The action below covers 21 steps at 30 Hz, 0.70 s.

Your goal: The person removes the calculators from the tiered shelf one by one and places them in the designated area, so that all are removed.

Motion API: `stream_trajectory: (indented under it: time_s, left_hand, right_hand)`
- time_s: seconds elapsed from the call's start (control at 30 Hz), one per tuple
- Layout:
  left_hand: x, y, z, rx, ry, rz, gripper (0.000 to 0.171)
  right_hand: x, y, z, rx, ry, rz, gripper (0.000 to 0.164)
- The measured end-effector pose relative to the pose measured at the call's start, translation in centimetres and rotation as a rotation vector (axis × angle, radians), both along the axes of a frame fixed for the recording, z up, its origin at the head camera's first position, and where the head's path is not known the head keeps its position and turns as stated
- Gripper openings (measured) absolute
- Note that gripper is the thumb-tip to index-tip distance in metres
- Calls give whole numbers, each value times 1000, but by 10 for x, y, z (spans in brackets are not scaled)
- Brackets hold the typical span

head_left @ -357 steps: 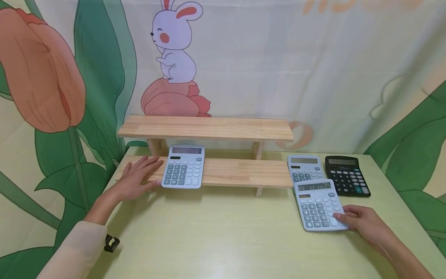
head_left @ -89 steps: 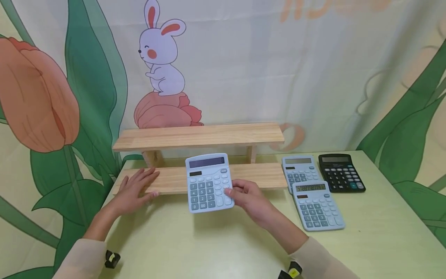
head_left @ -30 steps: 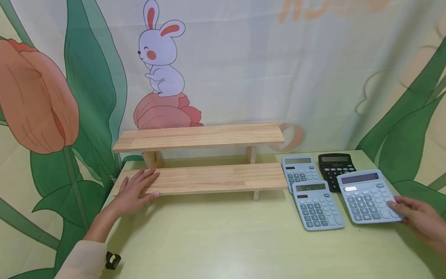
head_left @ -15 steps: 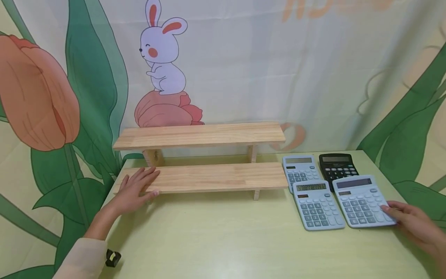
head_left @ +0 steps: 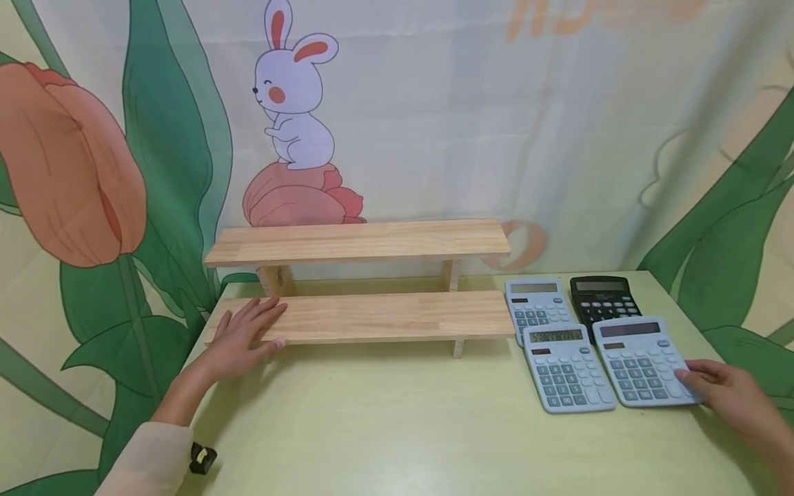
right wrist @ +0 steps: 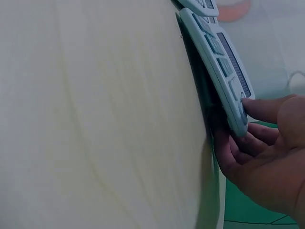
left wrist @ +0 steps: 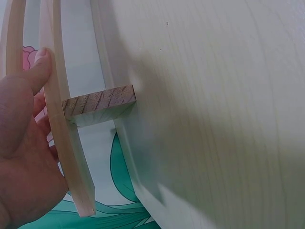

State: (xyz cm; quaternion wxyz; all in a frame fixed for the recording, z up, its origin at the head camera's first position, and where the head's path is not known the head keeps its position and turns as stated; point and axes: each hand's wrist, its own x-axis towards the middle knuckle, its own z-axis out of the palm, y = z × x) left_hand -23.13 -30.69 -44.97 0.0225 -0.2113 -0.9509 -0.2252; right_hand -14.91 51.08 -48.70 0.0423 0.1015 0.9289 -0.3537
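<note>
My right hand (head_left: 735,399) pinches the right edge of a light-blue calculator (head_left: 645,362), thumb on top and fingers underneath. In the right wrist view that held calculator (right wrist: 217,67) is tilted, its gripped side raised off the table. Its far end overlaps a black calculator (head_left: 602,296). Just left lies another light-blue calculator (head_left: 567,372) with digits on its display, partly over a third light-blue one (head_left: 536,300). My left hand (head_left: 245,341) rests with spread fingers on the lower board of a two-tier wooden shelf (head_left: 397,317); in the left wrist view the thumb lies along the board's front edge (left wrist: 59,95).
The upper shelf board (head_left: 360,241) stands behind and above the lower one. Behind the pale table (head_left: 372,413) hangs a printed curtain (head_left: 434,103) with a rabbit and tulips. A small black object (head_left: 201,458) sits by my left sleeve.
Earlier my right hand held the calculator in front of the shelf, then carried it right. Over the last second it has come down beside the other light-blue calculators. My left hand stays put.
</note>
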Motion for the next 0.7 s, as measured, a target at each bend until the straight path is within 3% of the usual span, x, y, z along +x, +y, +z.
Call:
stream_trajectory:
  time_s: [0.43, 0.7]
  left_hand:
    - [1, 0, -2, 3, 6, 9, 73]
    - [0, 0, -1, 3, -2, 4, 73]
  right_hand:
    - [1, -14, 5, 252, 146, -1, 54]
    - [3, -27, 3, 299, 180, -19, 51]
